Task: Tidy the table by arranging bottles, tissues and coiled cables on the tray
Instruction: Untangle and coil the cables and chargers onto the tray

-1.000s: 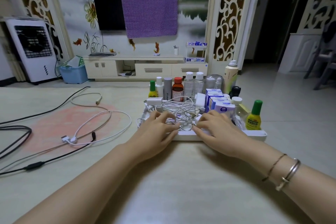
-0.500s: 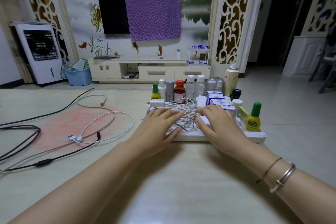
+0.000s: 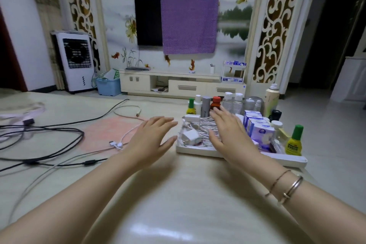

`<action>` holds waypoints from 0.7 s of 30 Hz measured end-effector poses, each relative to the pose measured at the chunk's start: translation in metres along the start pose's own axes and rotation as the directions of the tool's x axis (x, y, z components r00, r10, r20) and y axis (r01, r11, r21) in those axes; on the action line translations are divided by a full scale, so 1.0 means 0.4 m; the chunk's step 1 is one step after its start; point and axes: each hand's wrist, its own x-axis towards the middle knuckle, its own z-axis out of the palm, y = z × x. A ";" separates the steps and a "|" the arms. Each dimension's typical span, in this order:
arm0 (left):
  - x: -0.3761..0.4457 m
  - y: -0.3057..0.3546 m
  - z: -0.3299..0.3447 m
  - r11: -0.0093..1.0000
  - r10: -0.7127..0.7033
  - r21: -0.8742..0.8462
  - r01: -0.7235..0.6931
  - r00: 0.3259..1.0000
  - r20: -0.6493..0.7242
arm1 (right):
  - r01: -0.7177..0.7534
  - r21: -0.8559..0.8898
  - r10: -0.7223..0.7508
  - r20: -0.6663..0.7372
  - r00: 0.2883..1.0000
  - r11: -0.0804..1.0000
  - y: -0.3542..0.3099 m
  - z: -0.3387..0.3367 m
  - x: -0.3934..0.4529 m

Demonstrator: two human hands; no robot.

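At the far left of the counter [image 3: 198,194], loose black cables [image 3: 59,134] are spread in wide loops, running roughly along the counter's left-right length toward its left edge. Nearer the middle, a white cable [image 3: 126,136] is seen lying uncoiled, its plug ends [image 3: 115,144] just beside the left hand's wrist; its line is drawn from there back toward the far edge, where a second pale cable [image 3: 126,107] is curved.

The left hand [image 3: 150,138] is held flat over the counter, fingers straight and spread, nothing gripped. It is placed between the white cable and the tray [image 3: 285,159], clear of the tray's left wall. This hand is judged the nearer one to the cables left to be gathered, which lie to its left and slightly beyond it.

The tray is set toward the counter's right edge, its long axis running left to right. In its left end a bundle of coiled white cables [image 3: 202,128] with a charger block [image 3: 191,135] is seen. The right hand [image 3: 229,134] is held open above that bundle, fingers extended; whether the palm is touching the cables cannot be told from this angle.

Further right, tissue packs [image 3: 261,130] are lined up in the tray, with bottles [image 3: 227,101] ranged along its far side and a green-capped yellow bottle [image 3: 294,141] at its right end.
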 end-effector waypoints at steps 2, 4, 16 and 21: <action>-0.033 -0.048 -0.030 0.998 -0.063 0.007 0.063 0.998 -0.012 | 0.044 -0.022 -0.044 0.029 0.999 0.999 -0.050 0.007 0.037; -0.076 -0.101 -0.057 0.991 -0.133 0.009 0.133 0.991 -0.028 | 0.109 -0.027 -0.107 0.079 0.991 0.994 -0.109 0.024 0.075; -0.364 -0.473 -0.223 0.714 -0.692 -0.009 0.700 0.703 -0.164 | 0.309 0.235 -0.359 0.210 0.909 0.921 -0.599 0.297 0.287; -0.448 -0.563 -0.219 0.500 -0.864 -0.074 0.863 0.490 -0.118 | 0.265 0.461 -0.413 0.255 0.874 0.847 -0.795 0.384 0.328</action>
